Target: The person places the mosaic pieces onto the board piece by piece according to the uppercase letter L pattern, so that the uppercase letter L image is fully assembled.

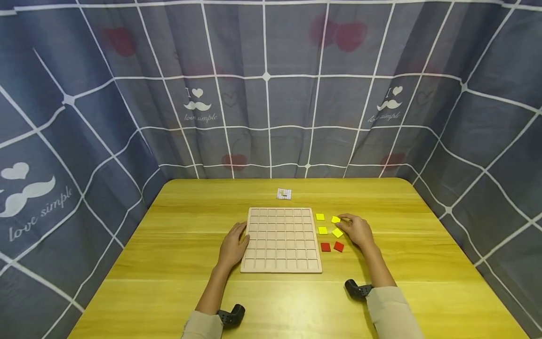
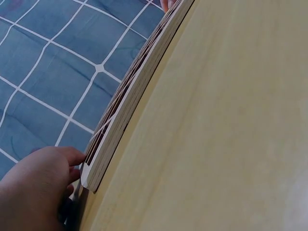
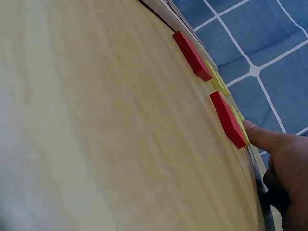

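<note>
Head view: my right hand (image 1: 357,231) pinches a thin, square yellow tile (image 1: 335,219), right of the gridded, pale wooden board (image 1: 281,242); my left hand (image 1: 232,246), fingers loose, touches the board's left edge. I judge a straight lift best, gripping opposite edges, clear of the neighbouring yellow tile (image 1: 337,233).

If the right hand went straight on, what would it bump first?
Past the yellow square it touches, the right hand would probably meet another yellow square, beside the board; depth is unclear.
</note>
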A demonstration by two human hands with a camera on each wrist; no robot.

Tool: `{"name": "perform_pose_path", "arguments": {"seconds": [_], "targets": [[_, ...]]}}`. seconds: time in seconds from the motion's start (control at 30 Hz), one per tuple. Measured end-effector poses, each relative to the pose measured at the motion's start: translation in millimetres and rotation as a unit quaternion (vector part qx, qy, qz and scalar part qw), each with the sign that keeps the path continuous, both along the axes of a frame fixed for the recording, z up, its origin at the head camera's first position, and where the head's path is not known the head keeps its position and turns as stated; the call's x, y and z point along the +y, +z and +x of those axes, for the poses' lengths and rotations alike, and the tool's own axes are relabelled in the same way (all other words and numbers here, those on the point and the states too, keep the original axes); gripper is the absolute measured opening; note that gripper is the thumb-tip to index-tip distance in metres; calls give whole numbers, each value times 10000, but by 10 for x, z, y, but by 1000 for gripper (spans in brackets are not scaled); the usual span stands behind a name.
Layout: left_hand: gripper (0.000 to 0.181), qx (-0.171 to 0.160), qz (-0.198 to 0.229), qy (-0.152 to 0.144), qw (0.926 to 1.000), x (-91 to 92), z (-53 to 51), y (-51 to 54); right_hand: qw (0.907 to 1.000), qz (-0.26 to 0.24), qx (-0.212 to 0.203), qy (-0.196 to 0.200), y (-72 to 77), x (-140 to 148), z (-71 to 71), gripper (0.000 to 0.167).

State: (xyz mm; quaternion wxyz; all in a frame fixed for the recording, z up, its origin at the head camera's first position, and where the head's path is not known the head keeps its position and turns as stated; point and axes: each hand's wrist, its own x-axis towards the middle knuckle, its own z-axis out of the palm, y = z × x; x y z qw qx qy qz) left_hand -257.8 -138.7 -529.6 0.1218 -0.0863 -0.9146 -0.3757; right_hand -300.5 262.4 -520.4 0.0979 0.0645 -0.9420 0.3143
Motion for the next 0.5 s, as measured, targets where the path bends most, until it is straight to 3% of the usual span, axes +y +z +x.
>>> {"name": "perform_pose_path", "arguments": {"seconds": [0.23,0.5], "targets": [[42,126,-36,-32,9999,7,28,-16,9969,-731,232,182,73,-264,80,36],[42,214,-119,-23,9997,2,-1,-29,9917,-751,362,979,161,-900,99,32]]}}
